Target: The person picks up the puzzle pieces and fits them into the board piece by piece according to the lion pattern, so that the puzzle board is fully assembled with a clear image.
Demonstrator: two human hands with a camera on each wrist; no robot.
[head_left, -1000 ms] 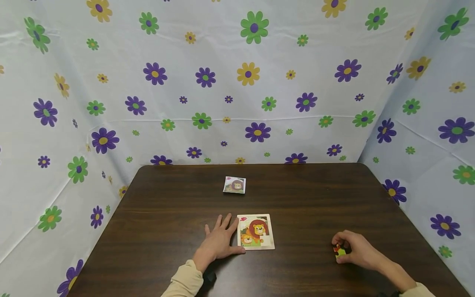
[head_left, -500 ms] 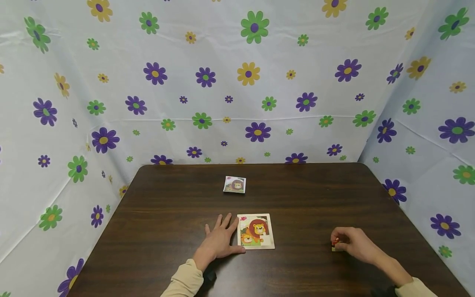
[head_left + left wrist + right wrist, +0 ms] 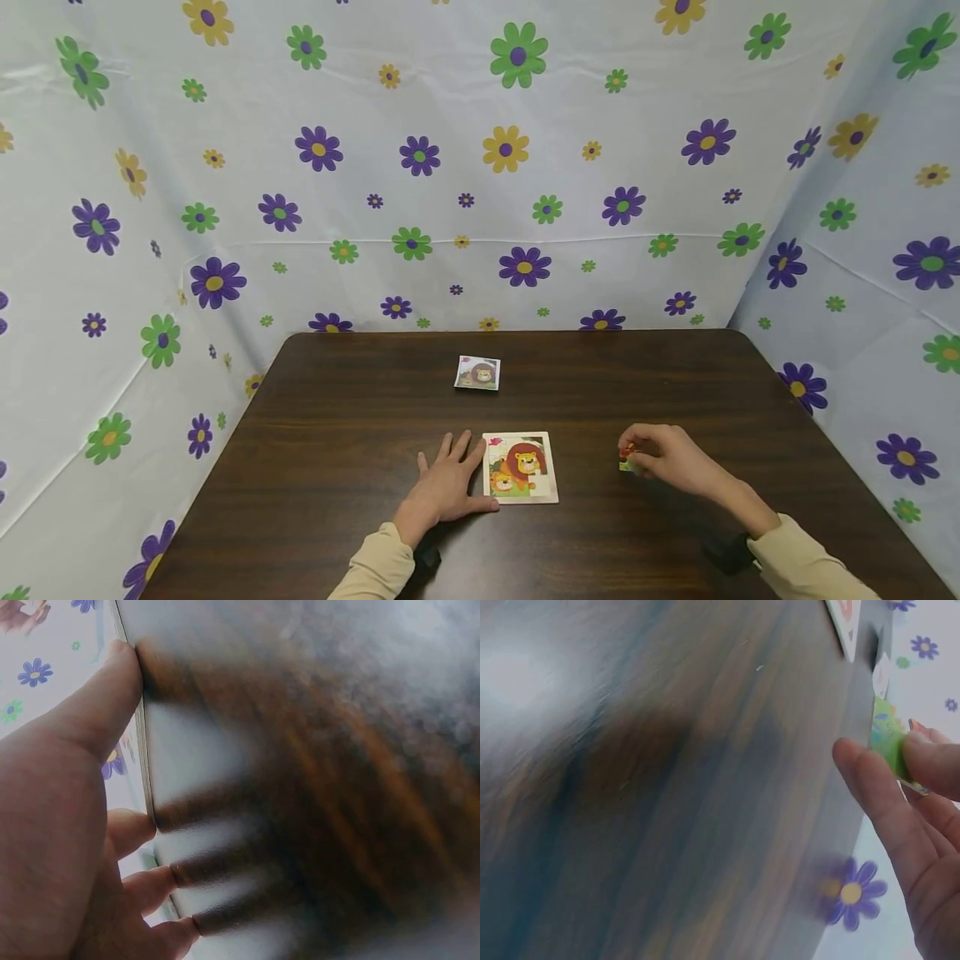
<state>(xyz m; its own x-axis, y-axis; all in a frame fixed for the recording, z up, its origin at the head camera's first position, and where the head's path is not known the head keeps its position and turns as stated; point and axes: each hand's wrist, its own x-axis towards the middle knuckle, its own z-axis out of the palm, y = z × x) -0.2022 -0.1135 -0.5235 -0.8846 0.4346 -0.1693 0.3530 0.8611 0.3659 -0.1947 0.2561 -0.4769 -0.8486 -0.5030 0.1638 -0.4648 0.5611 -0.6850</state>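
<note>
A square lion puzzle in a pale wooden frame [image 3: 552, 479] lies on the dark table, with a bare gap at its lower right. My left hand [image 3: 444, 487] rests spread on the tabletop, index finger and thumb at the frame's left side. In the left wrist view the fingertips [image 3: 154, 889] touch the tabletop. My right hand [image 3: 671, 457] pinches a small puzzle piece [image 3: 627, 458] between thumb and fingers, above the table to the right of the frame. The right wrist view shows the piece's green face [image 3: 886, 739], partly covered by the thumb.
A small picture card [image 3: 477, 374] with the same lion lies farther back on the brown wooden table [image 3: 360, 392]. A white cloth [image 3: 450, 100] printed with flowers hangs behind the table and along its sides.
My right hand has moved left and slightly away from me, carrying the puzzle piece closer to the frame and turning it. The left hand has stayed in place beside the puzzle.
</note>
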